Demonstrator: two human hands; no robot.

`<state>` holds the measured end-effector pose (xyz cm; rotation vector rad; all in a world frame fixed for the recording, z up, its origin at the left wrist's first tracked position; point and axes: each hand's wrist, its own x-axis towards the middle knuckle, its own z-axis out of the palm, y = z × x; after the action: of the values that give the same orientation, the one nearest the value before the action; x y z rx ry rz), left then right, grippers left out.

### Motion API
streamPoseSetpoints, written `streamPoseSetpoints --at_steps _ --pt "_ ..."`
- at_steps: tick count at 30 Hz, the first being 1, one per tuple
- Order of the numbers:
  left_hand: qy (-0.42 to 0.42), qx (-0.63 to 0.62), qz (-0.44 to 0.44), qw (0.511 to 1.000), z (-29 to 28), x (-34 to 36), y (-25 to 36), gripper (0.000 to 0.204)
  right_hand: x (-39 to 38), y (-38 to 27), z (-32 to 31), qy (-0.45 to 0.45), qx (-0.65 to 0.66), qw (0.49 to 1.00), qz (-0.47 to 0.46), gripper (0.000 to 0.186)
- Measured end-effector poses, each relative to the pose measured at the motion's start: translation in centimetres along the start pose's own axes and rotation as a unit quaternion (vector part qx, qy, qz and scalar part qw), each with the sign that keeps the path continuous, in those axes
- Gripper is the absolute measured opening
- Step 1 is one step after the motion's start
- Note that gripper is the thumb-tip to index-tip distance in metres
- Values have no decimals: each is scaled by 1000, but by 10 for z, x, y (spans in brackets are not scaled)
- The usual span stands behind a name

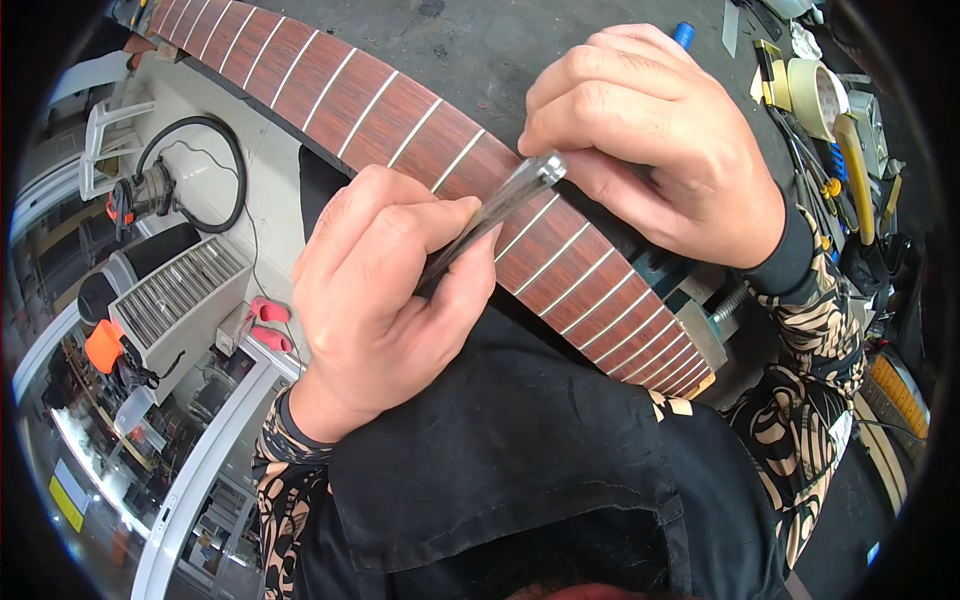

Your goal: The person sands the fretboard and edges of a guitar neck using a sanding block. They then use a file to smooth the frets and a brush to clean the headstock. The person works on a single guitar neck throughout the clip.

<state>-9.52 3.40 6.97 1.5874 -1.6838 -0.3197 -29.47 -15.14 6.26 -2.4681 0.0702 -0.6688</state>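
Note:
A guitar neck with a reddish-brown fretboard and pale metal frets runs slantwise from the far left to the near right. Over its near edge, my left hand pinches a slim metal bar between thumb and fingers. The bar tilts up across the frets, its bright squarish end toward my right hand; its other end is hidden in the left palm. At the fretboard's far edge, my right hand is closed, fingers curled toward the thumb, close to the bar's bright end. Whatever its fingertips pinch, if anything, is hidden.
A vise with a threaded screw sits beside the neck's near-right end. Tape roll, yellow-handled tool and several hand tools crowd the bench's right side. A blue-ended tool lies beyond my right hand. Leftward, a vacuum cleaner and pink slippers are on the floor.

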Motion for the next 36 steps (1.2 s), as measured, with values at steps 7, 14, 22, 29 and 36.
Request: streamPoseSetpoints --at_steps 7,14,22,29,36 --pt "-5 -27 -19 999 -3 5 -4 19 3 4 2 -13 -37 999 -1 19" --pt "38 19 37 998 0 7 -11 20 13 -1 -1 1 -47 999 8 19" --pt "-5 -10 7 1000 -7 3 -9 19 5 0 4 10 6 1000 5 19" --pt "23 40 33 998 -6 0 -8 17 12 -5 2 -8 -34 999 15 19" --pt "-3 -5 3 1000 -15 0 -8 15 11 -6 8 1 2 1000 8 19"
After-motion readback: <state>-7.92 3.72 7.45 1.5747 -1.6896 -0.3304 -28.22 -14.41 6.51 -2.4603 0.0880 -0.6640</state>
